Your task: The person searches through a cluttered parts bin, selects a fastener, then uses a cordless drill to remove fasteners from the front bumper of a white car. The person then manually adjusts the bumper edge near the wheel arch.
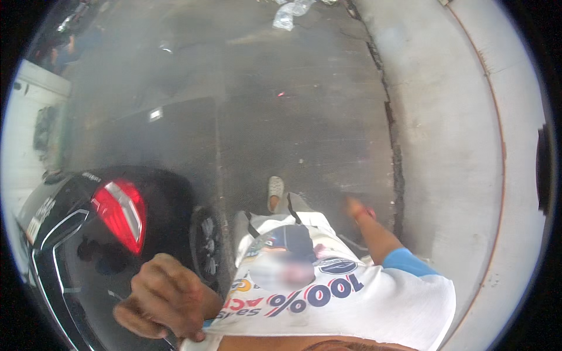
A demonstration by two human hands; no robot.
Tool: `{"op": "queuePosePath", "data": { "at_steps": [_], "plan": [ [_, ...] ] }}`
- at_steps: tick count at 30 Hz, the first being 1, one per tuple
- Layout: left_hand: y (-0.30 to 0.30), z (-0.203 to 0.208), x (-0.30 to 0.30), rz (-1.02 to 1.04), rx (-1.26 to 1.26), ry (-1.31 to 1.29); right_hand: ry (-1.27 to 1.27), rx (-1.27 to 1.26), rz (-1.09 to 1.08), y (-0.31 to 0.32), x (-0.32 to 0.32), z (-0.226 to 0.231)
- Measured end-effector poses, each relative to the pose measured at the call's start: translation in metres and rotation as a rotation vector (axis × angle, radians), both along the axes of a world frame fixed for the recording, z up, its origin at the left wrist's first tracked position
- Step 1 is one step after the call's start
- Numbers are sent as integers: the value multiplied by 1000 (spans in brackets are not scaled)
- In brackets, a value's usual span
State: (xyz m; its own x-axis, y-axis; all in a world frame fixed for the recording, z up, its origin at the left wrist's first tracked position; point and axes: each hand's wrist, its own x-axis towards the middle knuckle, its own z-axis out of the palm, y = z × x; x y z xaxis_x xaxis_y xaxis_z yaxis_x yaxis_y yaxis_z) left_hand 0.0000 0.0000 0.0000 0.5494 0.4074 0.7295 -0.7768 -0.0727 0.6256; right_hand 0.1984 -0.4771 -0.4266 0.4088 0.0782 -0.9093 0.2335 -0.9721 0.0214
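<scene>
My left hand (164,298) is raised at the lower left, in front of a black car's rear corner. Its fingers are curled in, and the lowest fingertip is by the edge of my white printed shirt (404,304). Whether it pinches the cloth or anything else is hidden. My right hand (354,206) hangs low on the right, over the ground beside my leg. It is smeared by motion, so its fingers do not show clearly. Something red (367,213) is around or beside that wrist.
At left stands the black car (164,193) with a red tail light (122,215). A pale wall (445,117) runs along the right. Dark pavement (293,128) lies ahead, with crumpled clear plastic (287,14) at the far end. My foot wears a light clog (276,186).
</scene>
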Motion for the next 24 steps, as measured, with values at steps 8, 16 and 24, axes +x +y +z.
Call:
{"op": "queuePosePath", "data": {
  "at_steps": [8,16,24],
  "plan": [
    [113,9,172,37,-486,92,-455,832,-70,370,267,94],
    [340,-14,281,-410,-454,146,-234,206,-328,389,257,-19],
    [474,10,392,-399,-505,404,137,24,-364,425,191,-19]
  ]
}}
